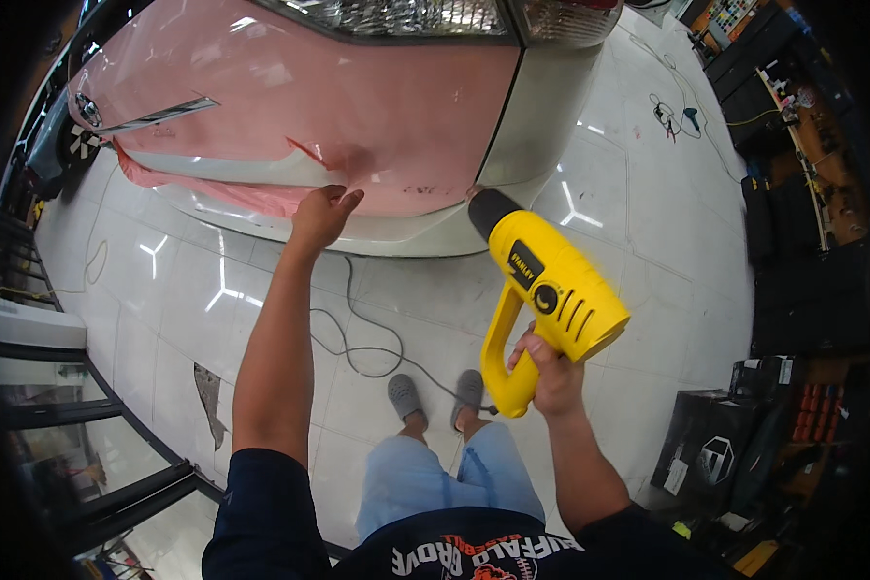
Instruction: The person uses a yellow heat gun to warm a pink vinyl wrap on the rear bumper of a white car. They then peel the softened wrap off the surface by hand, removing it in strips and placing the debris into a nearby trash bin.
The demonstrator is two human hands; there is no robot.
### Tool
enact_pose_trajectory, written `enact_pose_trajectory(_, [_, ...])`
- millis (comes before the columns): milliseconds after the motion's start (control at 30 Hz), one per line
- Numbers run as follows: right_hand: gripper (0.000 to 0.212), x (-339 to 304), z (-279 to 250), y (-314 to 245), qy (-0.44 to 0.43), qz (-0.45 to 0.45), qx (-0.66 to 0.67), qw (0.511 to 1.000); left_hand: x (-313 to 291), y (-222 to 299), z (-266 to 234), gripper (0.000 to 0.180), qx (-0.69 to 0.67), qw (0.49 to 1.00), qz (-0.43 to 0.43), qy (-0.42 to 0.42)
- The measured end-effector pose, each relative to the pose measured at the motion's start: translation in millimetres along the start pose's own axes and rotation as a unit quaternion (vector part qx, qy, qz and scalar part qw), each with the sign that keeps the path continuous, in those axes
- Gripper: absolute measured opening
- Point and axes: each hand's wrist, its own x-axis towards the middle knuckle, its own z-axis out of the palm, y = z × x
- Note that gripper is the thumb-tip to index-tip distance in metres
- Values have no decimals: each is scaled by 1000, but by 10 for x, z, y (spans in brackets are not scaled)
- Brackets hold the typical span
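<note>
Pink film [425, 106] covers much of the rear of a white car. Along the lower edge, a loose strip of it hangs folded and wrinkled, baring white paint above the bumper [396, 232]. My left hand [321, 217] is closed at the right end of this strip, fingers bent and thumb up; the pinch itself is partly hidden. In my right hand [551, 372] is a yellow heat gun [565, 280], gripped by its handle. Its black nozzle [490, 210] points up and left, close to the panel's lower right corner.
A grey cord [396, 353] loops over the tiled floor [648, 309] near my feet. Tail lights [435, 17] sit above the film. Black boxes [701, 454] and shelving stand at the right, with another tool and cables [686, 118] on the floor. A dark-framed glass structure [97, 406] is at left.
</note>
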Motion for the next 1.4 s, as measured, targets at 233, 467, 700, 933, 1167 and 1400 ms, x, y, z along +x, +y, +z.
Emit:
enact_pose_trajectory(233, [26, 187, -314, -89, -83, 0, -14, 996, 312, 149, 27, 28, -499, 850, -56, 161])
enact_pose_trajectory(467, [25, 421, -696, -241, -142, -7, -10, 990, 181, 611, -82, 23, -570, 798, -139, 138])
enact_pose_trajectory(700, [26, 367, -717, -221, -135, 7, -3, 991, 319, -98, 18, 28, -627, 760, -30, 167])
enact_pose_trajectory(933, [23, 227, -706, -166, -112, -25, -26, 993, 344, 530, 92, 21, -534, 813, -117, 199])
enact_pose_trajectory(1167, [23, 247, -678, -183, -89, 12, 3, 996, 55, 471, 255, 27, -603, 775, -72, 175])
enact_pose_trajectory(1400, [22, 328, -736, -292, -90, 16, 3, 996, -88, 250, 269, 39, -471, 857, -144, 154])
